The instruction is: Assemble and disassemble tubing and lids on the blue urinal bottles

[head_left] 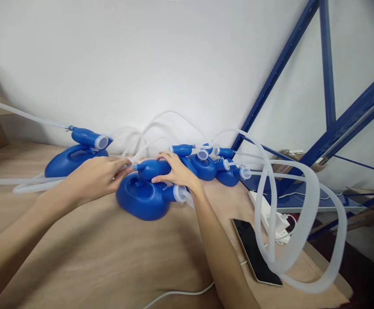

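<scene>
The left hand pinches a translucent tube end at the nozzle of a blue funnel — a skewed pull could loosen it. Over the blue handled bottle, the right hand clasps the funnel; uneven pressure could tip the bottle.

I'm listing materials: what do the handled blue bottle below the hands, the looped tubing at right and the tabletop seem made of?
Handled blue bottle: probably plastic, satin; smooth curves, soft sheen.
Looped tubing: likely flexible plastic, translucent; it bends freely, one length ribbed.
Tabletop: perhaps wood or laminate, matte; faint streaky grain.
</scene>
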Motion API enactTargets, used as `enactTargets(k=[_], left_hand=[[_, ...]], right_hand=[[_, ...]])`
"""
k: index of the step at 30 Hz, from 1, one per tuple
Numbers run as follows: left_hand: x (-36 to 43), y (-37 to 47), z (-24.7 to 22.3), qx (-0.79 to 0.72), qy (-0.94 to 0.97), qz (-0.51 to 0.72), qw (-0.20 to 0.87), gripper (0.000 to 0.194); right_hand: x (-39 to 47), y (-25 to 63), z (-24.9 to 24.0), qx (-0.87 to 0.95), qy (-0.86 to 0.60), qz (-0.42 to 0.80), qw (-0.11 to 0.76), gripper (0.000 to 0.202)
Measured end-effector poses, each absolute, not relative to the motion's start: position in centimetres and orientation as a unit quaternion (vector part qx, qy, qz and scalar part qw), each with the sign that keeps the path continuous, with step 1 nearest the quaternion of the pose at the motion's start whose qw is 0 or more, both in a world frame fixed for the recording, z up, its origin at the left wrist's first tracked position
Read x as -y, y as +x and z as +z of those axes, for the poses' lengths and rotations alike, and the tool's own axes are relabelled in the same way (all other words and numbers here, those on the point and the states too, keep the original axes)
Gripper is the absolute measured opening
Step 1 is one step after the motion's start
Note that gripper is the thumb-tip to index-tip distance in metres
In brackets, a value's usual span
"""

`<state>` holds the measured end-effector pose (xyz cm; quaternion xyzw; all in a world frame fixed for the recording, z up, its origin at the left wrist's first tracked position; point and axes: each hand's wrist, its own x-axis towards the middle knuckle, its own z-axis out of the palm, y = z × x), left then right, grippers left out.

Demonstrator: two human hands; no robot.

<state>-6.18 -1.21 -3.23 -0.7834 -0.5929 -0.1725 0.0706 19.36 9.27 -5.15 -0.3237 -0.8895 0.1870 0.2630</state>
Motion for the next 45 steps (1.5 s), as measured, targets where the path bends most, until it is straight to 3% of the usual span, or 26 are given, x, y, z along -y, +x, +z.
enactTargets(k=[6,13,21,30,36,38,40,45], left_hand=[[0.7,-5.8,-4.0,0.596,-0.787,-0.128,0.09,0.042],[0.4,-5.1,-4.3,0.578,-0.802,-0.103,0.108,0.041],[-0.3,-4.6,-5.1,0.585,-0.786,-0.191,0.061,0.042],[-0.2,-3.9,-4.3,0.605,-0.737,-0.277,-0.122,0.056],[-0.9,-3.5,-4.5,0.667,-0.585,-0.276,-0.369,0.051],[-1.0,-3.4,-4.2,0.653,-0.578,-0.286,-0.396,0.051],[-1.1,-3.4,-3.9,0.651,-0.601,-0.301,-0.352,0.055],[-1.0,-5.7,-3.8,0.602,-0.738,-0.289,-0.092,0.066]], right_hand=[[-8.8,19.5,-5.2,0.886,-0.269,0.267,0.269,0.07],[-7.9,19.5,-5.1,0.885,-0.288,0.247,0.27,0.072],[-8.5,19.5,-5.4,0.897,-0.3,0.21,0.246,0.074],[-7.7,19.1,-4.8,0.916,-0.284,0.147,0.241,0.077],[-6.9,18.6,-4.4,0.923,-0.291,0.096,0.231,0.078],[-6.8,18.5,-4.5,0.921,-0.304,0.08,0.231,0.076],[-6.8,18.5,-4.8,0.91,-0.327,0.079,0.241,0.073],[-7.2,18.4,-5.3,0.892,-0.352,0.127,0.255,0.073]])
